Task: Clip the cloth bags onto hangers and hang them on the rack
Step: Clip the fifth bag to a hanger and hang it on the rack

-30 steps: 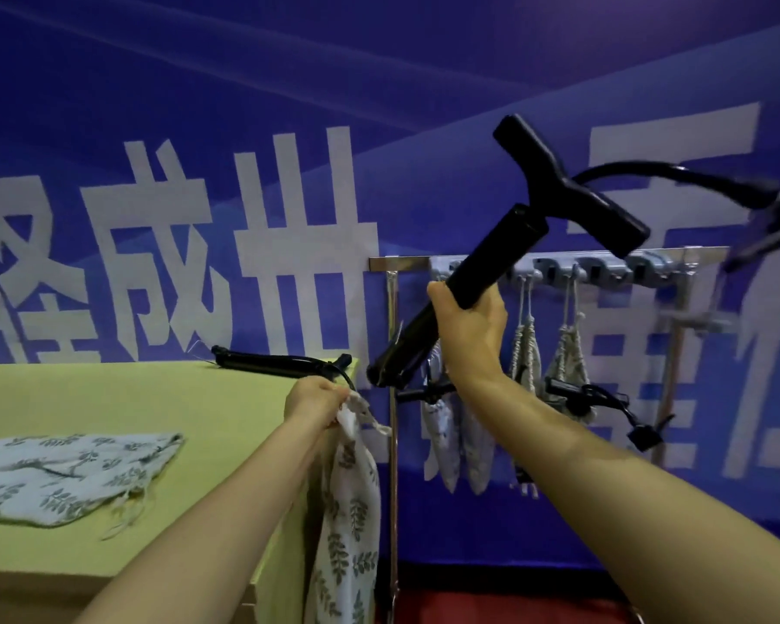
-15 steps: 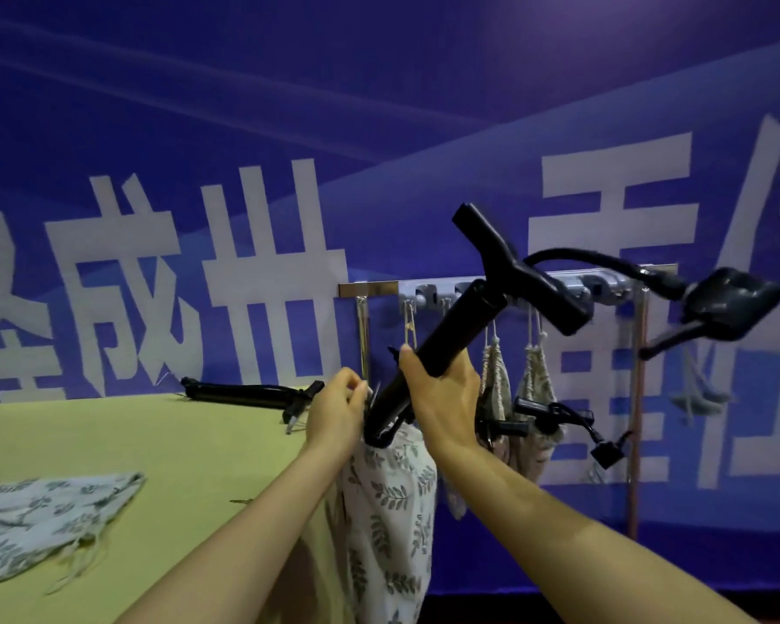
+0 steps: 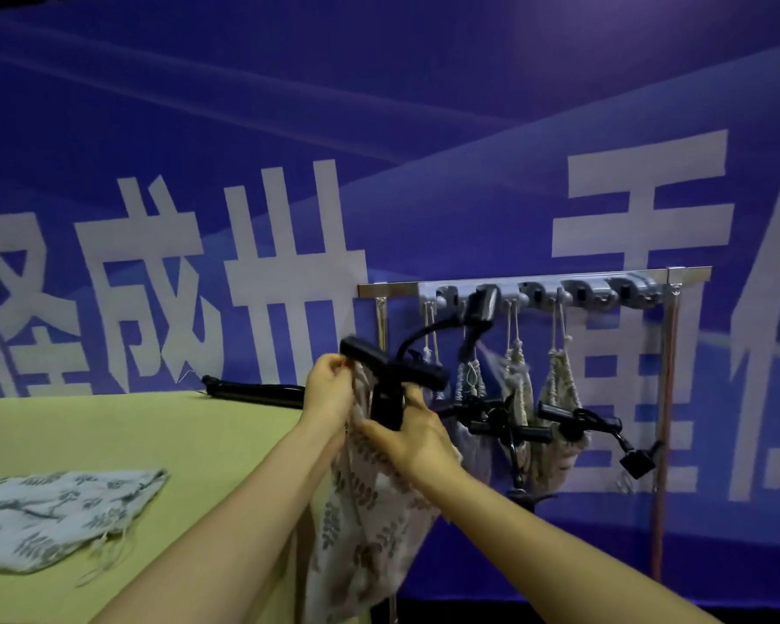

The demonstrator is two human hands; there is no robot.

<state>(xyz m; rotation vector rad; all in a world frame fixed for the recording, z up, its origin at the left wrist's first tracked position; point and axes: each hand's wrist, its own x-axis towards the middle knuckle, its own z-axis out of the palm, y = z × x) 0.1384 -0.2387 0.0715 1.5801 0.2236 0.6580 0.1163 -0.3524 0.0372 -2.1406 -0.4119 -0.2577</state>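
A leaf-print cloth bag hangs in front of me past the table's right edge. My left hand pinches its top edge against one end of a black clip hanger. My right hand grips the hanger's black stem just below the crossbar, fingers curled around it. A curved black hook arm rises from the hanger toward the rack. A second leaf-print bag lies flat on the yellow-green table.
Several cloth bags hang by cords from grey hooks on the metal rack, with black hangers among them. Another black hanger lies at the table's far edge. A blue banner wall stands behind everything.
My right hand has brought the hanger down from an upward tilt and turned it, so its crossbar now sits level at the bag's top. My left hand has lifted the bag to meet it.
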